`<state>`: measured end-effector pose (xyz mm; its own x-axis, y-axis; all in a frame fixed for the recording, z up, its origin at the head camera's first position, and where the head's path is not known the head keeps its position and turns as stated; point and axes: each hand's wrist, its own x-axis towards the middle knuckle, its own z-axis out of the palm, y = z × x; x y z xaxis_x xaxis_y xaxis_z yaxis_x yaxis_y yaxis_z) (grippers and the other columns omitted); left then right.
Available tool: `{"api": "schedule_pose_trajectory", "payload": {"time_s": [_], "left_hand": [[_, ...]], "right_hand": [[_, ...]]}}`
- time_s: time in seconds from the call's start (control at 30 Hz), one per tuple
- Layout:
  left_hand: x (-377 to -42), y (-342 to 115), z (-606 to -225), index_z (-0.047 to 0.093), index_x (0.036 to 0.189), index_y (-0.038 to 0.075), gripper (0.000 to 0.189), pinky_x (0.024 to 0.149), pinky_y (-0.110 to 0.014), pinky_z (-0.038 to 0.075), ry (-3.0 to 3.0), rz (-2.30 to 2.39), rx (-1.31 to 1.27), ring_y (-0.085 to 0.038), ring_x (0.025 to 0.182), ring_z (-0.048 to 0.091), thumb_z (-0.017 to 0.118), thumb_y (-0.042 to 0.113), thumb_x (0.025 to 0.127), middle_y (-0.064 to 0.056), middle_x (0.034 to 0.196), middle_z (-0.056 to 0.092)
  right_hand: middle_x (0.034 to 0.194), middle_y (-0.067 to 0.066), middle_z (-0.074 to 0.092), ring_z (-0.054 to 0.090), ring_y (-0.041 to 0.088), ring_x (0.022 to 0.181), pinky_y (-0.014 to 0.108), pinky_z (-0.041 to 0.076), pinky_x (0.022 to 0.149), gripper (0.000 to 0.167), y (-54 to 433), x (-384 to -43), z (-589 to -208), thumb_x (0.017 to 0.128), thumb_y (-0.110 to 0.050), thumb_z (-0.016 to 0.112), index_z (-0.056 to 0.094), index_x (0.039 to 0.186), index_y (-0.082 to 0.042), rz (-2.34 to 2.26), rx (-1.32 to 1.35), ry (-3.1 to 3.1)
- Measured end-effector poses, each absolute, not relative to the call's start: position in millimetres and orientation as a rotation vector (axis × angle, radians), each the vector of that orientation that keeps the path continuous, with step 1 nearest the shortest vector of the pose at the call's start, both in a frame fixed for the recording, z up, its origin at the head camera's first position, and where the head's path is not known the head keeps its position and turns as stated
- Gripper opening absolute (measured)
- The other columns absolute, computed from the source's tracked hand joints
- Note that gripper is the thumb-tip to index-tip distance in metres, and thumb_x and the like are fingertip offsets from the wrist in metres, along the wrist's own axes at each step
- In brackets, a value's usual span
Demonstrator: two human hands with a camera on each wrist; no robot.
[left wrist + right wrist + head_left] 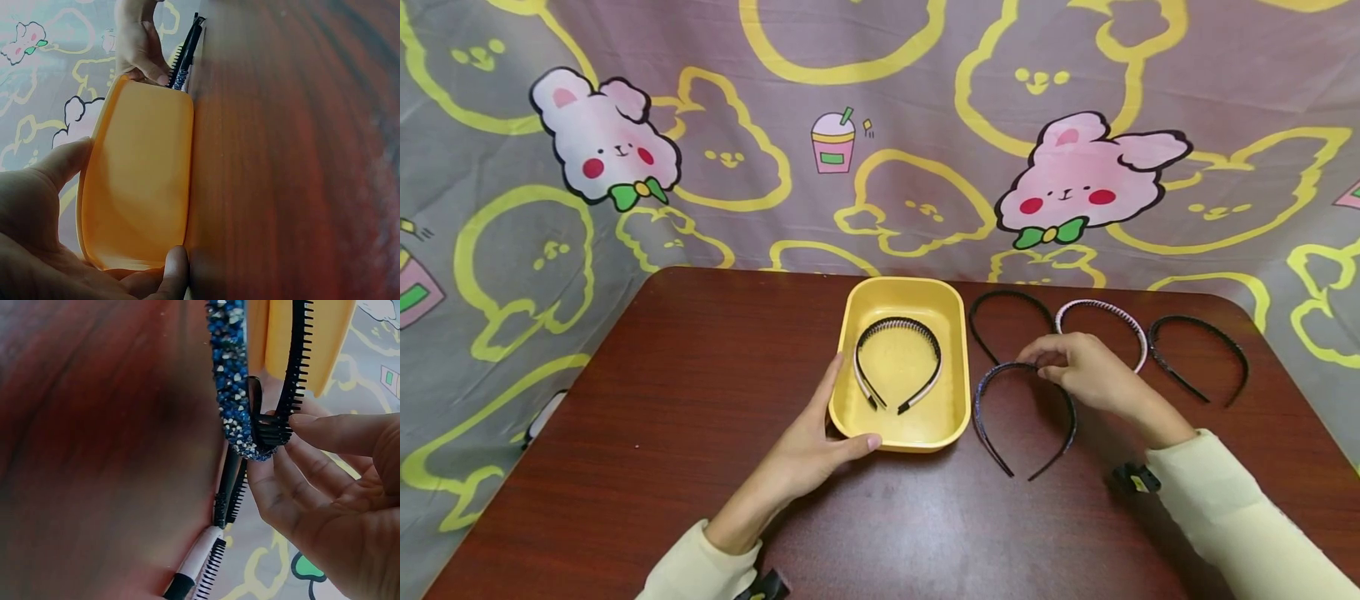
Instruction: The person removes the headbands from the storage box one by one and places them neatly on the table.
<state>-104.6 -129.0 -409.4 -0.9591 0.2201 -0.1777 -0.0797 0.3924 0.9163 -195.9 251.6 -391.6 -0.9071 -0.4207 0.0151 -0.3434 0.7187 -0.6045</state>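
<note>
We see two bare hands at a dark reddish-brown table (700, 400) whose smooth, wood-grained top catches a soft shine. The left hand (808, 446) grips the near-left corner of a yellow box (902, 293), its thumb against the near rim and its fingers along the left wall. The box is a deep, glossy rectangle with rounded corners. Inside it lie at least two curved headbands: a pale band (922, 392) with black tips, and a dark, thin one whose toothed edge makes a zigzag row across the arch.

The right hand (1082, 371) pinches the top of a blue headband (229, 381) between thumb and fingertips. This headband is just to the right of the box, its two narrow ends pointing toward us; we cannot tell whether it touches the table all along. Close up, its outer face is rough with tiny blue, white and clear chips, while its inner side is black with short teeth like a comb's.

Beyond and to the right we find three more horseshoe-shaped bands in a row: a slim black headband (1011, 293), a pale pink headband (1116, 312) and a dark, textured headband (1197, 318). Cream sleeves (1210, 483) cover both forearms. Behind everything hangs a softly creased cloth (902, 92) printed with rabbit faces and yellow outlines.
</note>
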Motion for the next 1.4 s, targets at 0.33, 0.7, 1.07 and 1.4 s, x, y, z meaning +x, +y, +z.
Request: {"api": "schedule_pose_trajectory", "payload": {"time_s": [0.33, 0.7, 1.07, 1.4], "left_hand": [[-104.9, -129.3, -411.1, 0.005, 0.170, 0.035, 0.118, 0.129, -0.055, 0.017, 2.382, 1.602, 0.118, -0.027, 0.159, 0.021, 0.087, 0.025, 0.086, 0.006, 0.177, 0.012], [-105.8, -129.4, -410.6, 0.006, 0.170, 0.034, 0.116, 0.127, -0.057, 0.021, 2.388, 1.591, 0.124, -0.030, 0.155, 0.028, 0.086, 0.027, 0.087, 0.003, 0.177, 0.012], [-105.3, -128.9, -409.3, 0.005, 0.170, 0.036, 0.116, 0.126, -0.057, 0.023, 2.382, 1.592, 0.135, -0.029, 0.151, 0.033, 0.086, 0.028, 0.088, 0.005, 0.177, 0.011], [-104.7, -128.6, -409.3, 0.005, 0.169, 0.038, 0.116, 0.125, -0.055, 0.025, 2.375, 1.596, 0.098, -0.029, 0.147, 0.039, 0.087, 0.027, 0.087, 0.006, 0.177, 0.013]], "right_hand": [[0.099, 0.009, 0.077, 0.071, 0.021, 0.095, 0.020, 0.051, 0.074, 0.027, 249.8, -197.4, -395.3, 0.089, 0.011, 0.067, 0.079, 0.107, -0.004, -0.944, -0.644, 2.780], [0.097, 0.008, 0.076, 0.068, 0.017, 0.090, 0.021, 0.049, 0.072, 0.027, 246.6, -199.7, -397.9, 0.088, 0.013, 0.065, 0.079, 0.105, -0.005, -0.937, -0.637, 2.784], [0.096, 0.008, 0.077, 0.071, 0.021, 0.090, 0.025, 0.051, 0.074, 0.027, 246.0, -200.7, -400.9, 0.086, 0.014, 0.066, 0.079, 0.102, -0.004, -0.890, -0.658, 2.825], [0.096, 0.007, 0.078, 0.070, 0.021, 0.090, 0.026, 0.052, 0.076, 0.028, 245.2, -202.4, -400.7, 0.086, 0.015, 0.064, 0.079, 0.100, -0.004, -0.876, -0.673, 2.849]]}}
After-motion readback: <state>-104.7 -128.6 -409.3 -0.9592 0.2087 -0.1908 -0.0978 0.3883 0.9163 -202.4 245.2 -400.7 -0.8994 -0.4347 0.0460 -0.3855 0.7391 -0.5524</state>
